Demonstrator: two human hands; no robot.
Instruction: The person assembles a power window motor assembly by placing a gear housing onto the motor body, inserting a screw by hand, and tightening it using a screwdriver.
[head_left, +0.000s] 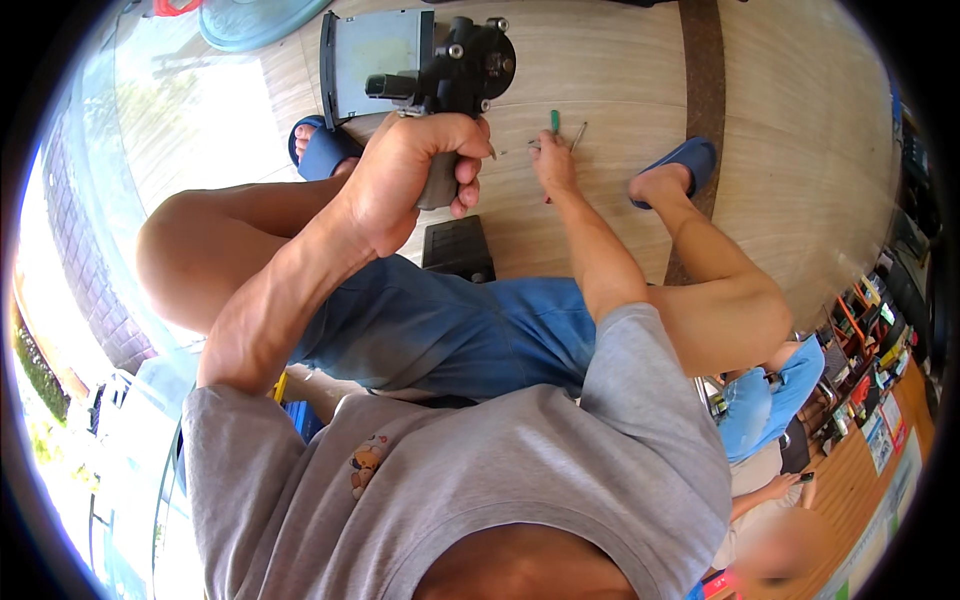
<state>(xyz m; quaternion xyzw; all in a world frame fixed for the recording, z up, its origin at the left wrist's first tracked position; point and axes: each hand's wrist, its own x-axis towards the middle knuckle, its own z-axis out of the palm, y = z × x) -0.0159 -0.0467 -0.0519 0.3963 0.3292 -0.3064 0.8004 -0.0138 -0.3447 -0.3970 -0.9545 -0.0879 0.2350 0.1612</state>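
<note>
My left hand [420, 165] is raised in front of me, its fingers wrapped round the grey lower body of a black mechanical unit [465, 70]. This unit has a round housing, metal bolts and a plug-like connector sticking out to the left. Low over the floor, my right hand [553, 165] has its fingers bunched together. Just beyond the fingertips shows a green-handled tool [555, 121]. A thin metal shaft [579, 135] runs under that hand, and a red end shows below the wrist. What the right fingers grip, if anything, is hidden.
A flat silver-grey box [378, 62] with a black edge lies beyond my left foot. Between my legs sits a black box [458, 248]. My feet wear blue sandals [690, 165]. At the lower right sits another person [765, 410], near shelves crowded with items [865, 340].
</note>
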